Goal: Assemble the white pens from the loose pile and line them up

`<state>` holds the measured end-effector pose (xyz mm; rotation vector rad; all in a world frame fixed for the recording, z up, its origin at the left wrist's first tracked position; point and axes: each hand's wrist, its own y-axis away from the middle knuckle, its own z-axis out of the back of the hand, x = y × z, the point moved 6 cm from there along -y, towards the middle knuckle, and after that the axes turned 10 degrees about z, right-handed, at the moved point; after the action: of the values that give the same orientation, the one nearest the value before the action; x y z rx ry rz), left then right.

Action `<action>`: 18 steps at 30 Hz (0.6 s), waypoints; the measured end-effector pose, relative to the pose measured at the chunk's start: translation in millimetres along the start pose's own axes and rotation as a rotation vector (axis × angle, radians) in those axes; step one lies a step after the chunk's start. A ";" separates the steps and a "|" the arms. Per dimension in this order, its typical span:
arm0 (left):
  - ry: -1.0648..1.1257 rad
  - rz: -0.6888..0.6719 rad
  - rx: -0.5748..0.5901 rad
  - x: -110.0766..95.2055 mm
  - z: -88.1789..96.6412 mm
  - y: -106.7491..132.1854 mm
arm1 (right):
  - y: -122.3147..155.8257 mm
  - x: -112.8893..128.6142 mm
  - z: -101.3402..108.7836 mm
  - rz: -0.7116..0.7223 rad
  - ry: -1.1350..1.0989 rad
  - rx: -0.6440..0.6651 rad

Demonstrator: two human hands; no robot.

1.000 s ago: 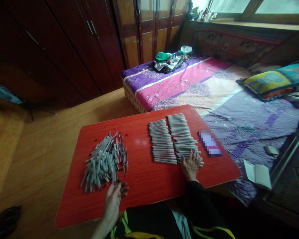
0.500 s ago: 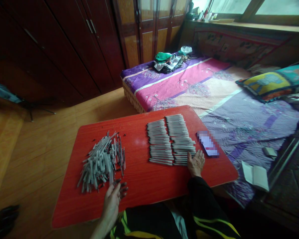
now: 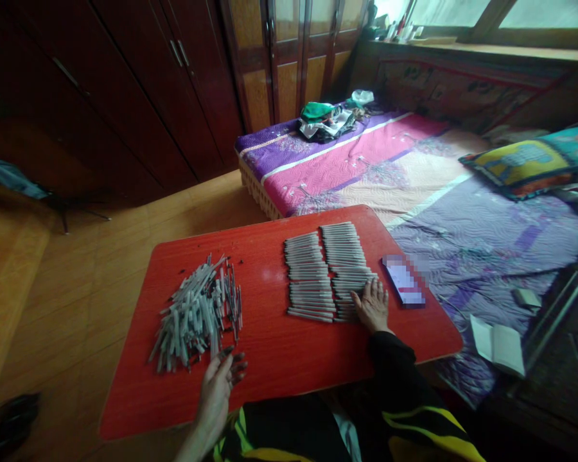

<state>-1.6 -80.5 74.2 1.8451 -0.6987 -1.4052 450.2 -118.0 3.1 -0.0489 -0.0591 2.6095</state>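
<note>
On the red table, two side-by-side columns of pens [image 3: 309, 276] lie in neat rows, pale barrels with dark ends. My right hand [image 3: 373, 307] rests flat over the near right end of the right column, fingers stretched out, covering some pens. To the left is a loose heap of translucent pen barrels [image 3: 192, 314], with thin dark sticks like pen refills [image 3: 234, 298] along its right side. Just below the heap my left hand [image 3: 224, 372] is held with its fingers apart and dark smudges on the fingertips. Nothing shows in its grasp.
The red table [image 3: 264, 359] has rounded corners. A phone [image 3: 404, 280], partly blurred out, lies right of the pens. Beyond stands a bed [image 3: 385, 167] with folded clothes [image 3: 325, 120] and a cushion [image 3: 525, 160]. An open notebook [image 3: 498, 343] lies at the right.
My right hand has moved slightly up and left, turning from beside the pens' ends to lie over them. My left hand stays put.
</note>
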 end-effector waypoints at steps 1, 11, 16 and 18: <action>0.004 -0.002 -0.003 -0.3 0.1 -0.3 | -1.9 0.5 -0.4 -0.002 0.004 0.016; 0.030 -0.006 -0.025 -1.0 2.0 1.0 | -7.4 1.6 6.6 0.022 0.023 0.003; 0.019 0.012 -0.029 1.8 -0.9 2.5 | -39.9 4.0 13.8 0.093 0.031 0.002; 0.021 0.009 -0.025 2.0 -1.6 3.2 | -48.7 6.2 10.3 0.115 0.029 0.033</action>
<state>0.5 -83.6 75.9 1.8325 -0.6756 -1.3805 469.0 -73.2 15.8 -0.0806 -0.0029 2.7237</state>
